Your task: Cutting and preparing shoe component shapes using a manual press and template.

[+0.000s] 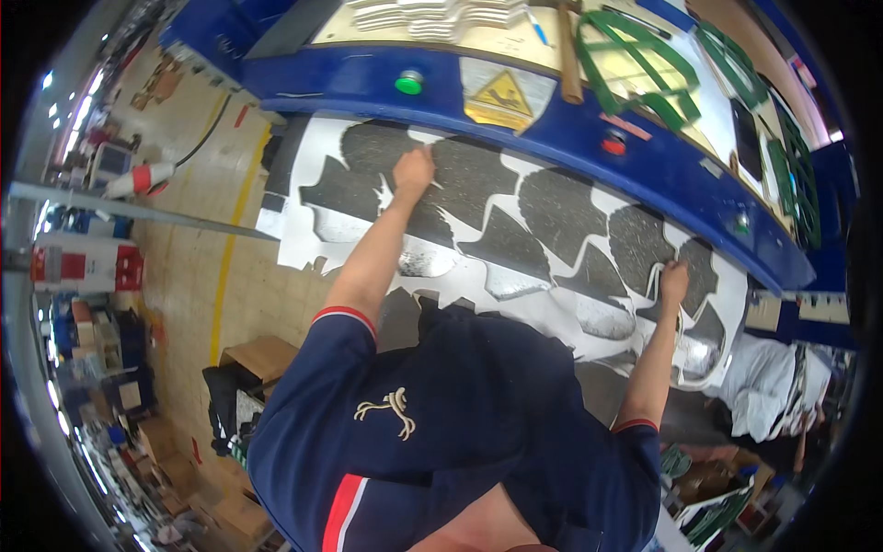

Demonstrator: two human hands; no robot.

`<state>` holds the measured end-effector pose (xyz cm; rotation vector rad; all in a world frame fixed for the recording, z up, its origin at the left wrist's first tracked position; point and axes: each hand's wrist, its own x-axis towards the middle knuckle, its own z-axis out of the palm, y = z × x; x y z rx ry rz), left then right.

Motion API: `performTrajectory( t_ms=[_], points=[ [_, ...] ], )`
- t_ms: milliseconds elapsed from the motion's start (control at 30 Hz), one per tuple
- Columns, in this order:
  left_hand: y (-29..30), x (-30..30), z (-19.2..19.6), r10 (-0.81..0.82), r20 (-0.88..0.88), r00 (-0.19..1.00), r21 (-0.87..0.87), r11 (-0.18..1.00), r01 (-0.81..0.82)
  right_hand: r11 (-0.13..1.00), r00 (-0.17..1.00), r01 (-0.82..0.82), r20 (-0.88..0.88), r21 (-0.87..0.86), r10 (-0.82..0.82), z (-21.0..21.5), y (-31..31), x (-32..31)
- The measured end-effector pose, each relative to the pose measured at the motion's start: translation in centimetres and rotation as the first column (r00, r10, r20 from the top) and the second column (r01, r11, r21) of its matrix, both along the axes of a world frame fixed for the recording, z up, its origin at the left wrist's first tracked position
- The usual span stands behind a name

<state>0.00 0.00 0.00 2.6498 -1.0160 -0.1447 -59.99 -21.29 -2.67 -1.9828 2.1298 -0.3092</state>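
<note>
A white sheet (303, 241) full of large cut-out holes is spread over a dark, scuffed work surface (469, 175). Through the holes the dark surface and some shiny grey patches show. My left hand (414, 170) is closed on a narrow strip of the sheet near its far edge. Further right, my right hand (674, 283) pinches another strip, and a thin looped piece of the sheet rises beside its fingers. The near edge of the sheet hangs ragged in front of my body.
A blue machine beam (349, 78) crosses just beyond the sheet, with a green button (408, 83), a red button (614, 142) and a yellow warning sign (501, 97). Above it lie stacked white pieces (414, 17), a hammer (568, 55) and green cutting dies (635, 69). White scraps (759, 382) hang at right.
</note>
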Motion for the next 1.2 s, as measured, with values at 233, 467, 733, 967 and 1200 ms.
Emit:
performTrajectory(
  t_ms=[233,467,733,967,1200],
  points=[
    [2.9,-1.6,0.2,-0.139,0.158,0.978,-0.052,0.988,0.149,1.000,0.993,-0.005,-0.122,-0.008,0.004,2.2,4.5,-0.1],
    [6.3,-2.0,-0.5,-0.092,0.195,0.976,-0.037,0.994,0.102,0.998,0.984,0.013,-0.179,0.062,-0.001,1.1,8.9,0.0],
    [8.4,-3.1,-0.8,-0.066,0.160,0.985,-0.204,0.974,0.099,0.999,0.995,0.000,-0.099,-0.038,-0.004,0.5,10.6,0.3],
    [15.4,-0.6,2.7,0.047,0.256,0.966,-0.395,0.917,0.060,0.998,0.992,-0.028,-0.126,-0.051,0.021,-1.0,9.5,-1.4],
    [27.7,17.5,0.0,0.536,-0.107,0.838,-0.237,0.804,-0.545,0.985,0.863,0.172,-0.478,-0.029,-0.164,5.3,9.5,8.2]
  ],
)
